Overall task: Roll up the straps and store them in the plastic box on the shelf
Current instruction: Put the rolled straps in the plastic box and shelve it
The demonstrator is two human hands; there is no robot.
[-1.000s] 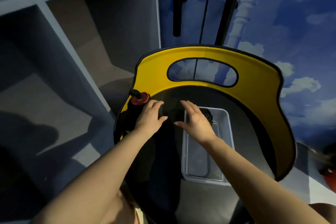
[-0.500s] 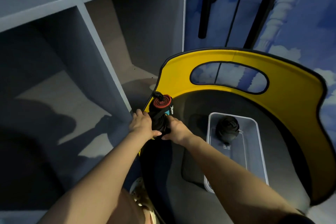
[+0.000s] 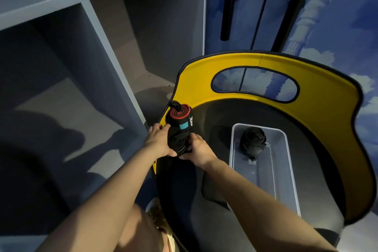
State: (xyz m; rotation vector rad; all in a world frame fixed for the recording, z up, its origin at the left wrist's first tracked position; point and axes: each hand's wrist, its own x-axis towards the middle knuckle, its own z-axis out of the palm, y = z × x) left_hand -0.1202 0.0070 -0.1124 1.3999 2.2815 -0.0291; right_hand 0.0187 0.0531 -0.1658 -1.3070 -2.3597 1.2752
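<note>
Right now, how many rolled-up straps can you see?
2. One black roll lies in the clear plastic box on the chair seat. The other roll, with a red spiral end, is gripped between both hands at the seat's left edge. More may be hidden.
</note>
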